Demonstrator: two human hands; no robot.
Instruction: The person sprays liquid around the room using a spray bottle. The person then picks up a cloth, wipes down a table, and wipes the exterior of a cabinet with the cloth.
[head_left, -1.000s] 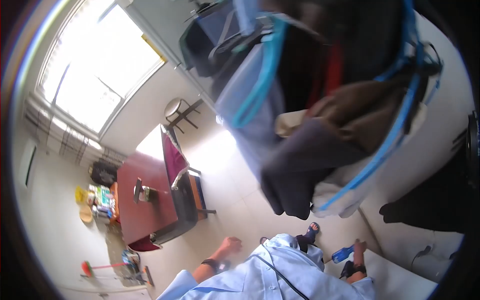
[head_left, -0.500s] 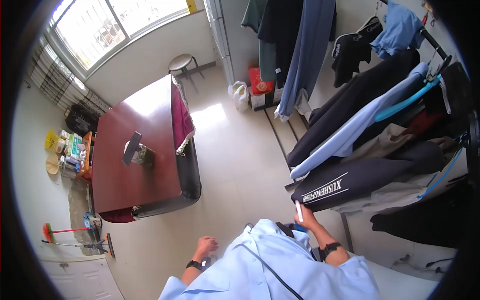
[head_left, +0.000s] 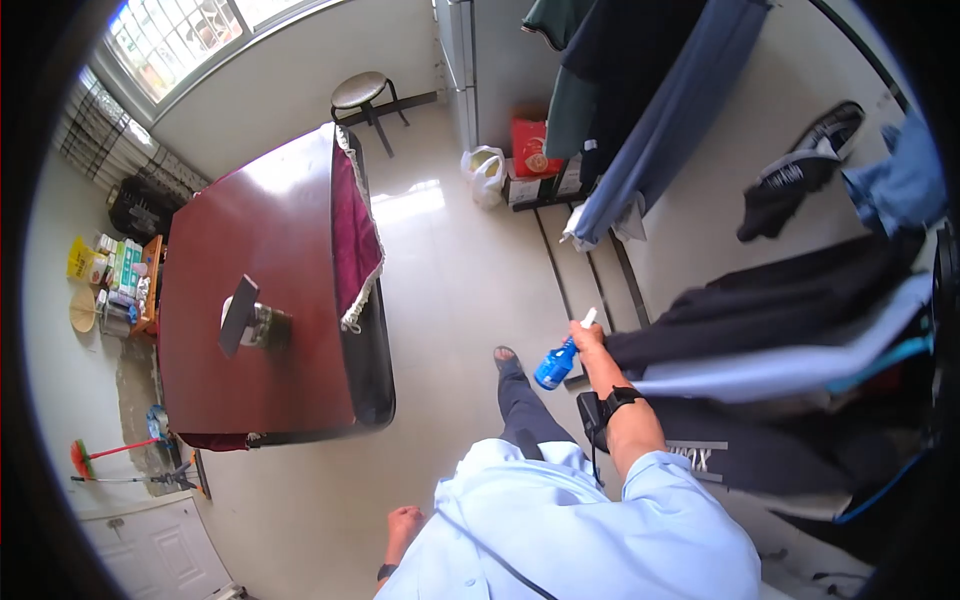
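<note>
Right hand (head_left: 585,337): fingers closed around the neck of a blue spray bottle (head_left: 553,368), its white nozzle (head_left: 589,317) projecting above the grip. The bottle is held tilted over the floor (head_left: 450,260), well apart from the desk's (head_left: 290,220) right edge and near the hanging dark garment (head_left: 760,300). Left hand (head_left: 404,520): fingers curled, off the desk's near right corner; whether anything is held cannot be determined. On the desk, a dark panel (head_left: 238,318) stands tilted beside a jar (head_left: 270,325).

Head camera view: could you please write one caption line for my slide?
Right hand holding a blue spray bottle beside hanging clothes, with a red-brown table at picture left.
</note>
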